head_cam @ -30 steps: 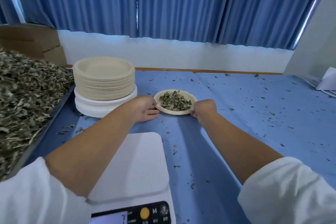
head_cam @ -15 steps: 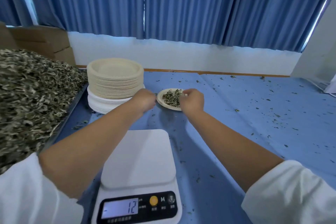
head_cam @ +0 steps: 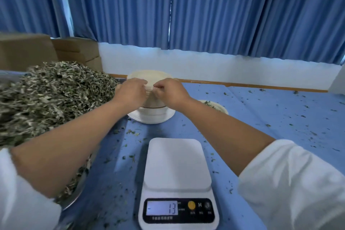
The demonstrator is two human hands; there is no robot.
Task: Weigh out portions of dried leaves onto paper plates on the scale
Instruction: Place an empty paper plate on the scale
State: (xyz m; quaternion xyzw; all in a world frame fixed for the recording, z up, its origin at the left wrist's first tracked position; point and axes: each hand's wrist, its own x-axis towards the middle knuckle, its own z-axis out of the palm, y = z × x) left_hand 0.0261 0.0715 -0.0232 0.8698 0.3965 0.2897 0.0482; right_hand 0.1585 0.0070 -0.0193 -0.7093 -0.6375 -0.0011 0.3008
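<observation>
1. Blue cloth (head_cam: 261,132), leaf-flecked; blue curtains (head_cam: 233,15) behind; scale (head_cam: 177,164) reads 13.
2. L hand (head_cam: 130,92) & R hand (head_cam: 169,93) both pinch stack (head_cam: 152,113) top rim.
3. 0.5 s ago both held leaf plate (head_cam: 222,108), now just right of stack; scale read 12.

Scale (head_cam: 177,164): smooth white plastic with a slight sheen, display panel glossy black. Behind the scale, paper plates (head_cam: 149,78): matt beige pulp paper, lower ones white. Left of the scale, dried leaves (head_cam: 52,95): rough, dry, matt, in a tray (head_cam: 73,199) with a shiny metal rim. Surface (head_cam: 261,117) under the scale: matt blue cloth-like cover. Curtains (head_cam: 224,15) far behind: pleated blue cloth.
</observation>
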